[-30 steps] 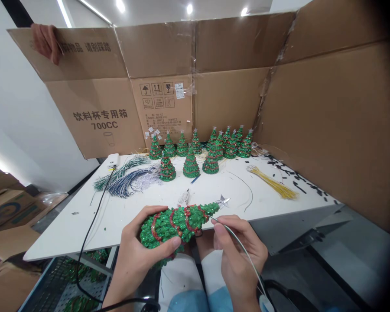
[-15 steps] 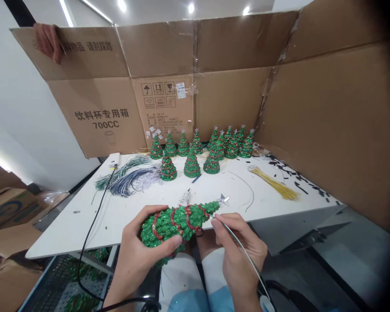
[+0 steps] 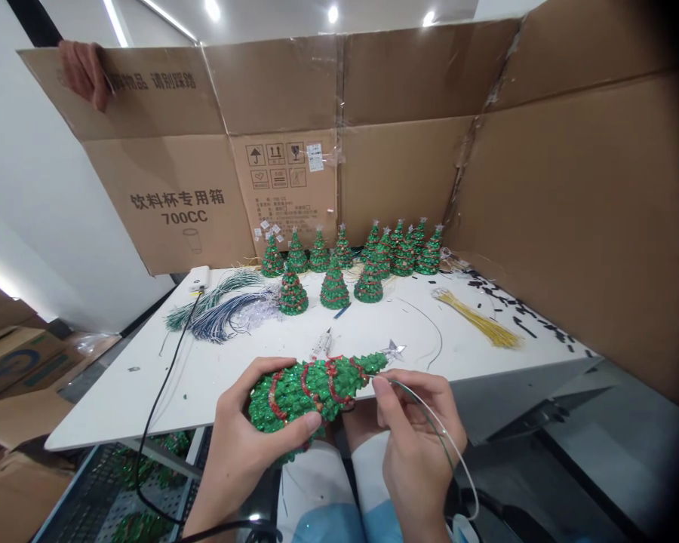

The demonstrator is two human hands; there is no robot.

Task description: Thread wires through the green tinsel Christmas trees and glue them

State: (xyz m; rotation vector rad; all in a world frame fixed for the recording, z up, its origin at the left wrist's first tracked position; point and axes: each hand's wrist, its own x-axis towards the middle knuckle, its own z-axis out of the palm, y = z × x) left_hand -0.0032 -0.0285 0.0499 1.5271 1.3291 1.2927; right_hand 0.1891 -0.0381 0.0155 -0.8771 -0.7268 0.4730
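Note:
My left hand (image 3: pixel 260 422) is wrapped round the wide base of a small green Christmas tree (image 3: pixel 317 388) with red garlands, tilted on its side with the tip to the right. A clear star (image 3: pixel 394 351) sits on that tip. Just below the star, my right hand (image 3: pixel 422 430) pinches thin wire (image 3: pixel 450 437), one strand white and one green. The wire's end lies at the upper part of the tree; whether it enters the tree is hidden by my fingers. The loose length loops down to the right past my wrist.
Several finished-looking trees (image 3: pixel 333 285) stand at the back of the white table (image 3: pixel 147 362). Wire bundles (image 3: pixel 220 313) lie left, a gold wire bundle (image 3: pixel 478 319) right. A pen-like tool (image 3: pixel 321 345) lies behind the held tree. Cardboard walls (image 3: pixel 396 173) enclose the back. A black cable (image 3: pixel 164 400) hangs left.
The tree has shifted slightly right, its star moving the same way. My right fingers have moved a little right, and the wire now bows out in a wider loop.

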